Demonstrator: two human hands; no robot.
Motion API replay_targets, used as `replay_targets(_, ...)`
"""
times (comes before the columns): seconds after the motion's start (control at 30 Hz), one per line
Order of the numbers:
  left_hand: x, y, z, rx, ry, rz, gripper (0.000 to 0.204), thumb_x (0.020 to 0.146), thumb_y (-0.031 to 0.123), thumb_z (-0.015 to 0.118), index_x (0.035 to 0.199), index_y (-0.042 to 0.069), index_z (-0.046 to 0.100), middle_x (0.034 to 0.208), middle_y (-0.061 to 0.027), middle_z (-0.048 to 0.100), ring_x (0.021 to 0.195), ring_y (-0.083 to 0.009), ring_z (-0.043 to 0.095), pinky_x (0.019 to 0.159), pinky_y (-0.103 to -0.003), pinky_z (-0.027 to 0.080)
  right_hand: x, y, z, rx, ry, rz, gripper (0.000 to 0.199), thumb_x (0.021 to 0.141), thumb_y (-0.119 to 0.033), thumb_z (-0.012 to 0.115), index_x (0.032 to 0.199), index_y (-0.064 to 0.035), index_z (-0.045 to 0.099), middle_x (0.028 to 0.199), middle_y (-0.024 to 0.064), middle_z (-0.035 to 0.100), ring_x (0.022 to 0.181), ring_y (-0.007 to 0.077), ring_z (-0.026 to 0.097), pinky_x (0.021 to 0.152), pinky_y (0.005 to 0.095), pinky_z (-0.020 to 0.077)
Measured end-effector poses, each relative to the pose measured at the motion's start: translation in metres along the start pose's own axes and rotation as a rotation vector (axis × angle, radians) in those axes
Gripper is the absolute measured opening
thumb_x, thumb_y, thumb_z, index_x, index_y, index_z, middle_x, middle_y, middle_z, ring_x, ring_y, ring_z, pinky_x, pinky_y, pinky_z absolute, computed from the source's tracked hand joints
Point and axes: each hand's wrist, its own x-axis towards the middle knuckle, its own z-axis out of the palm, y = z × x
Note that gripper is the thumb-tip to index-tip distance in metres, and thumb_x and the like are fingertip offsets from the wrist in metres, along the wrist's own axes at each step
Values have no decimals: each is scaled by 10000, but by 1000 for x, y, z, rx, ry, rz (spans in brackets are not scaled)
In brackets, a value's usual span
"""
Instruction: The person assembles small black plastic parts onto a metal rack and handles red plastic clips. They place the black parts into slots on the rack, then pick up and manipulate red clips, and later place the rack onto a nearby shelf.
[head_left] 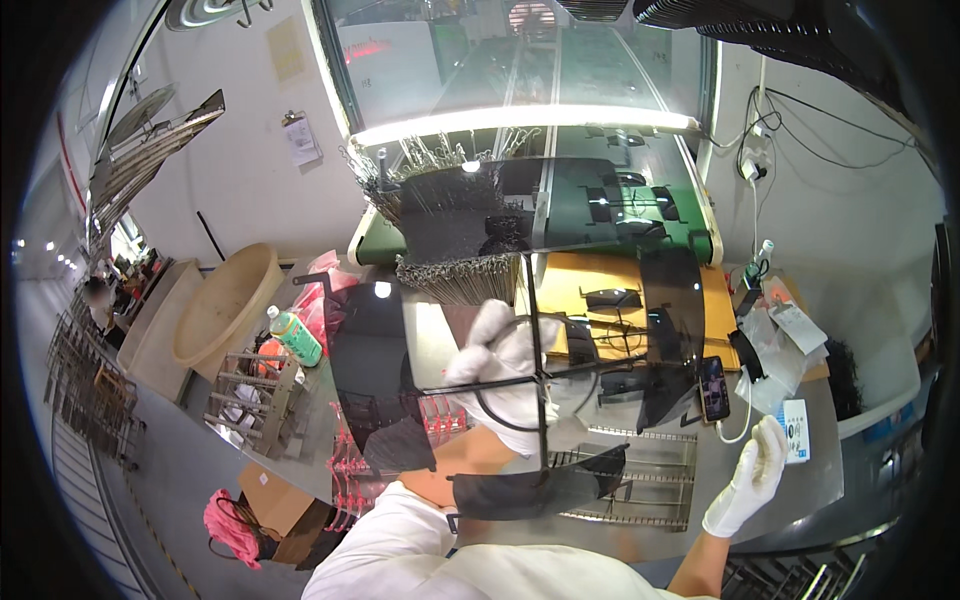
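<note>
My left hand (498,345), in a white glove, is closed around the middle of a black wire rack (541,420) held up in front of me. The rack's crossed rods carry dark, see-through curved panels: an upper panel (480,205), a left panel (372,365), a right panel (672,330) and a lower panel (540,487). Off to the right, my gloved right hand (752,474) is raised with its fingers stretched upward, apart from the rack. Nothing shows in it. Beside its fingertips lies a white and blue box (795,432).
A green conveyor (690,225) with similar small dark pieces runs under a bright light bar. Many metal hooks (460,275) stand at its near end. Around the bench are a yellow board (717,300), a phone (714,388), a green bottle (296,338), red racks (350,470) and a beige tub (225,305).
</note>
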Motion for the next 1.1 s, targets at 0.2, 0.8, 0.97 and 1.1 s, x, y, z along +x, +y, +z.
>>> replay_targets(0.2,-17,1,-20,-35,-166,-168,724,938,204,533,1583,41,247,1542,-273,385,1477,-367,329,1205,-564,290,1,-3,4,29,-11,-1,335,927,116,529,1223,15,650,1320,133,575,1184,219,575,1042,336,456)
replay_targets(0.8,-26,-4,-16,-123,32,-288,560,934,268,652,1413,37,480,1405,-205,536,1241,-337,559,1071,-512,458,0,-9,5,22,12,-1,318,930,83,518,1220,39,640,1308,138,576,1157,222,581,1018,337,467)
replay_targets(0.97,-3,7,-1,137,60,-79,635,912,308,694,1430,47,436,1426,-220,504,1258,-355,558,1080,-505,469,0,-10,9,35,-14,-6,312,934,82,521,1217,37,645,1311,133,576,1151,217,586,1015,333,472)
replay_targets(1.1,10,2,1,556,126,205,700,894,340,727,1444,55,401,1443,-232,479,1272,-370,558,1088,-499,478,0,-11,11,49,-1,5,312,941,81,523,1222,33,650,1315,129,576,1154,214,588,1015,331,480)
